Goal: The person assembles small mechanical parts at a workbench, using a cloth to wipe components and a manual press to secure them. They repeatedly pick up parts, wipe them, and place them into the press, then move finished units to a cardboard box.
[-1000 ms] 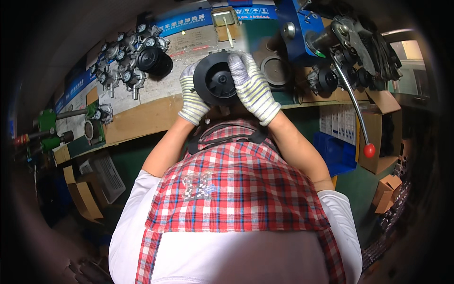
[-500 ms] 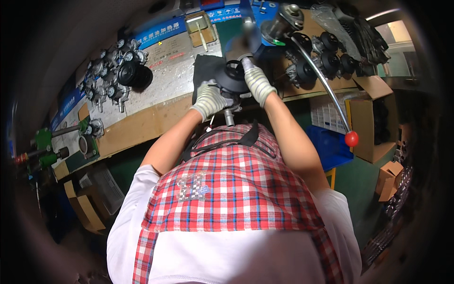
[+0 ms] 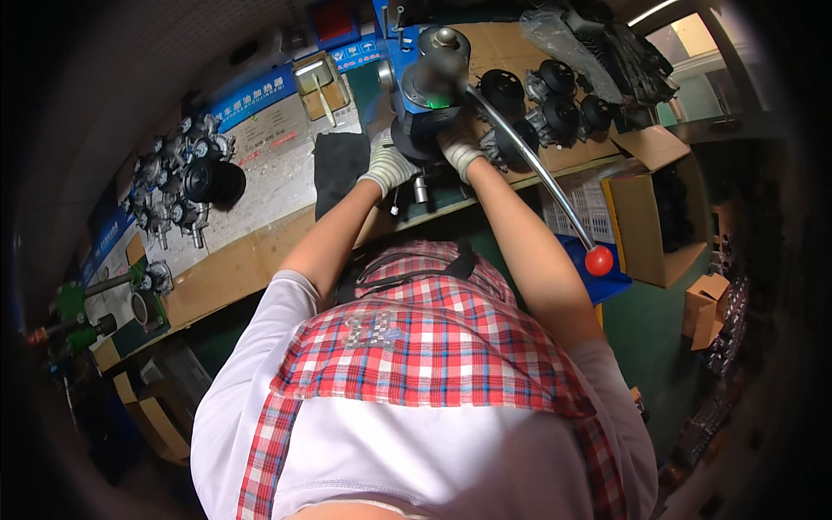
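Note:
A pump with a black pulley [image 3: 411, 141] sits beneath the head of a blue bench press [image 3: 438, 80], which hides part of it. A metal pipe stub [image 3: 421, 190] sticks out of it toward me, and a thin wire with a white plug hangs beside the stub. My left hand [image 3: 389, 165], in a striped knitted glove, is closed around the pump's left side. On the other side my right hand [image 3: 461, 152], gloved alike, grips the pump; its fingertips lie in shadow under the press head. A black mat [image 3: 341, 168] lies left of my left hand.
The press's long lever [image 3: 537, 165] slants over my right forearm to a red knob [image 3: 599, 261]. Several similar pumps [image 3: 555, 117] stand at the right, and metal pump bodies [image 3: 178, 178] at the left. A tray with a brush [image 3: 322, 89] lies behind. Cardboard boxes [image 3: 652, 217] flank the bench.
Both hands have carried the pump forward, from in front of the press to beneath its head. My right fingers have passed into the shadow there. The whole view has shifted somewhat.

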A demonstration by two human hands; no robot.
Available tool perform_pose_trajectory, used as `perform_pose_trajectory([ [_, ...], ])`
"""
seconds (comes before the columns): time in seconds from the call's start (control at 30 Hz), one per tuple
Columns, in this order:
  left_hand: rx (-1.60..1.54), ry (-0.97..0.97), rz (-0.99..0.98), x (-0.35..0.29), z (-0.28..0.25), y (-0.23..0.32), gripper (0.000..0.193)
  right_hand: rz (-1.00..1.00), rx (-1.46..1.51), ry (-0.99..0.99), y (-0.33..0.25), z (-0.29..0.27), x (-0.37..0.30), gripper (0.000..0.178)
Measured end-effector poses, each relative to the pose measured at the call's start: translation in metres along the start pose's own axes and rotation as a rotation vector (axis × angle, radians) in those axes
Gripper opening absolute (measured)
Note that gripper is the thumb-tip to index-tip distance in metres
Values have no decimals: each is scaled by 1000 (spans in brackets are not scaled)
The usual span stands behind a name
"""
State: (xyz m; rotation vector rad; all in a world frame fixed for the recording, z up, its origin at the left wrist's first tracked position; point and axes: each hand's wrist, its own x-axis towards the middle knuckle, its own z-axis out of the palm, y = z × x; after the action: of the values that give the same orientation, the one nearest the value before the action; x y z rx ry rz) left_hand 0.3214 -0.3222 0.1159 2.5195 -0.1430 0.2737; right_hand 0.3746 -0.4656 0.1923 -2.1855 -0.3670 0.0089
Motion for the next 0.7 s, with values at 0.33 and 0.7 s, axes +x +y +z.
perform_pose_trajectory([
  [0.33, -311, 144, -33, 12, 25, -7, 53, -268, -316, -53, 77, 42, 14, 63],
  [0.7, -304, -137, -284, -32, -23, -28, 106, -201, -436, -69, 73, 29, 10, 38],
])
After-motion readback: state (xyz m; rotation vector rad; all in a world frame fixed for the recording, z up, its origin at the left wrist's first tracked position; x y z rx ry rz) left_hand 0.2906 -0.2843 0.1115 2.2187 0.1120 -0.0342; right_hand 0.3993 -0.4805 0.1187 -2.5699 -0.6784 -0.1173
